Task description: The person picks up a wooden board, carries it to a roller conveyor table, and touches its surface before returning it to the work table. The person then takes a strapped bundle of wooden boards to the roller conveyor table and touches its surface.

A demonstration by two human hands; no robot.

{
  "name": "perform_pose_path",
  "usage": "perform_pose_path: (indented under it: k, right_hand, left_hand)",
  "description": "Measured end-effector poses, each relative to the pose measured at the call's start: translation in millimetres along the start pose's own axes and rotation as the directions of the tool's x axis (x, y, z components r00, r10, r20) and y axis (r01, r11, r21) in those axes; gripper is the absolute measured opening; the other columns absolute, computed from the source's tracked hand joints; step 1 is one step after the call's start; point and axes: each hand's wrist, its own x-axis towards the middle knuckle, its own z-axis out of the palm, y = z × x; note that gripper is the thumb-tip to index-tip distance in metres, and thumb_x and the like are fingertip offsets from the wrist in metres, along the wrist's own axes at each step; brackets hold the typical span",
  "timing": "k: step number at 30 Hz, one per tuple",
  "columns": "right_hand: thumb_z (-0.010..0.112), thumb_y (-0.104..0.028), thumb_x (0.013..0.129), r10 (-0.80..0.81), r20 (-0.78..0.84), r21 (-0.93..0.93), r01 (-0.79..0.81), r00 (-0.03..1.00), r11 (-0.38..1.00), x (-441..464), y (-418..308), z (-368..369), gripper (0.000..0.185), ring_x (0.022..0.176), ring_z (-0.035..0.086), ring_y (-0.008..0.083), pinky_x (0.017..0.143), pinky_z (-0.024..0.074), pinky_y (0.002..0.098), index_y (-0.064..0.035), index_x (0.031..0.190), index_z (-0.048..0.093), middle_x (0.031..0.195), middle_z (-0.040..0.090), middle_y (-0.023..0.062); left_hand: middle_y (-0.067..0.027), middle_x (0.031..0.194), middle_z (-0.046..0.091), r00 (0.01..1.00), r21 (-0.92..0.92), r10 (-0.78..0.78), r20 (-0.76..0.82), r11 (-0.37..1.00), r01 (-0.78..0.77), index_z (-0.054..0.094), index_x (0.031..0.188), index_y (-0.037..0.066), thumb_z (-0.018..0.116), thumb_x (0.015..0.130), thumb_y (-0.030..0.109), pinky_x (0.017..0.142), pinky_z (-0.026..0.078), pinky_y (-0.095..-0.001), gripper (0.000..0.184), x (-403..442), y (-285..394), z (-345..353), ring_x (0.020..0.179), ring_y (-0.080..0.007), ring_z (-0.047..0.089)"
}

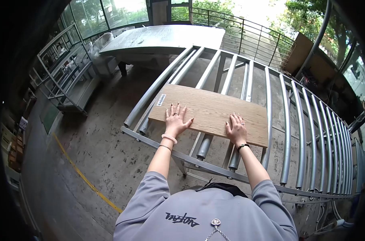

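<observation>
A wooden board (pixel 214 106) with light brown grain lies flat across the metal rollers in front of me. It bears a white barcode label (pixel 161 100) near its left end. My left hand (pixel 177 120) rests on the board's near left part, fingers spread over the top face. Farther along the same near edge, my right hand (pixel 236 129) lies flat on the board with its fingers stretched out. Neither hand is wrapped round the board.
The roller conveyor (pixel 286 128) curves away to the right. Beyond its far left end stands a table with a pale sheet top (pixel 162 35). A metal rack cart (pixel 72 76) is at the left, and a yellow line (pixel 84 176) marks the floor. A railing (pixel 242 30) runs behind.
</observation>
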Motion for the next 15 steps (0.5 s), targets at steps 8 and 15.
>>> perform_pose_path:
  k: [8, 15]
  right_hand:
    - [0.046, -0.035, 0.088, 0.012, 0.022, -0.029, -0.011, 1.000, 1.000, 15.5, -33.9, 23.3, 0.050, 0.129, 0.039, 0.0313, 0.110, 0.0255, 0.0408, -0.0041, 0.127, 0.052, 0.134, 0.049, 0.0136]
    - [0.047, -0.032, 0.088, -0.005, -0.026, -0.007, 0.004, 1.000, 1.000, 23.5, -61.0, 42.2, 0.046, 0.128, 0.039, 0.0315, 0.110, 0.0267, 0.0400, -0.0014, 0.121, 0.055, 0.132, 0.051, 0.0148]
  left_hand:
    - [-0.0083, 0.150, 0.027, 1.000, 0.047, -0.015, 0.001, 0.999, 0.014, 0.040, 0.139, 0.023, 0.047, 0.080, 0.066, 0.112, 0.009, -0.0511, 0.073, 10.7, -41.4, -2.8, 0.139, -0.0345, 0.019]
    - [-0.0066, 0.150, 0.027, 0.999, 0.063, -0.035, 0.010, 0.997, 0.034, 0.041, 0.139, 0.025, 0.046, 0.080, 0.068, 0.112, 0.012, -0.0515, 0.073, 19.9, -73.5, -6.1, 0.139, -0.0339, 0.021]
